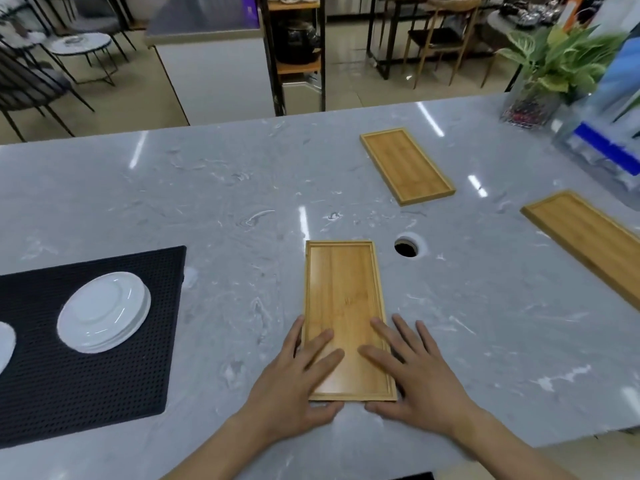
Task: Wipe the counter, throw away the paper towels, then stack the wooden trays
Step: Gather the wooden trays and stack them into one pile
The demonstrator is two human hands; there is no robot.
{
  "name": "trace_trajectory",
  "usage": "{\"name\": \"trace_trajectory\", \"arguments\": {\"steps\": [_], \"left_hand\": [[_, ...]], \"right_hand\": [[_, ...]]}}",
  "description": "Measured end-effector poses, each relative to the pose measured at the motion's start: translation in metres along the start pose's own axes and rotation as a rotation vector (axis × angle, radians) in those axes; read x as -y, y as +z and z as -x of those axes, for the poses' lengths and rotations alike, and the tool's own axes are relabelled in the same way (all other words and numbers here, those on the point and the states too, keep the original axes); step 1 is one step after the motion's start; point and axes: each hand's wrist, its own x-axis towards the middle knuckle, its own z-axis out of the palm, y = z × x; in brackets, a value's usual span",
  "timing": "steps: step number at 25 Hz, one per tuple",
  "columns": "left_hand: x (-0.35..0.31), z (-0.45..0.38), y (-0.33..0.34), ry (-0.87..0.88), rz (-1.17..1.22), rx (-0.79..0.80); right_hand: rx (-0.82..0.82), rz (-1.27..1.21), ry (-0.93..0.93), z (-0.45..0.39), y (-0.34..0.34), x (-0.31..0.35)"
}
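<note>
Three flat wooden trays lie apart on the grey marble counter (225, 202). The nearest tray (343, 289) lies lengthwise in front of me. My left hand (298, 379) and my right hand (415, 372) rest at its near end, fingers spread flat over the tray's surface and thumbs at its near edge. A second tray (407, 166) lies farther back, angled. A third tray (588, 244) sits at the right, partly cut off by the frame edge. No paper towels are visible.
A round hole (406, 247) opens in the counter just right of the nearest tray. A black perforated mat (86, 375) at the left carries stacked white plates (104, 311). A potted plant (554, 64) and a clear box (602, 143) stand at the back right.
</note>
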Motion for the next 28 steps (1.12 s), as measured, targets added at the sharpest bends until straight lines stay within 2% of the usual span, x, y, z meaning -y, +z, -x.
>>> {"name": "trace_trajectory", "arguments": {"steps": [6,17,22,28], "left_hand": [[-0.036,-0.049,0.021,0.012,0.012,0.012],[-0.132,-0.135,0.070,-0.127,-0.004,-0.001],[-0.162,-0.162,0.084,-0.142,0.001,0.000],[-0.178,-0.173,0.089,-0.135,0.027,-0.040]], "right_hand": [[0.033,0.026,0.033,0.014,-0.011,-0.062],[0.084,0.029,-0.050,0.043,-0.042,-0.196],[0.089,0.018,-0.071,0.055,-0.053,-0.237],[0.072,-0.005,-0.095,0.066,-0.050,-0.253]]}}
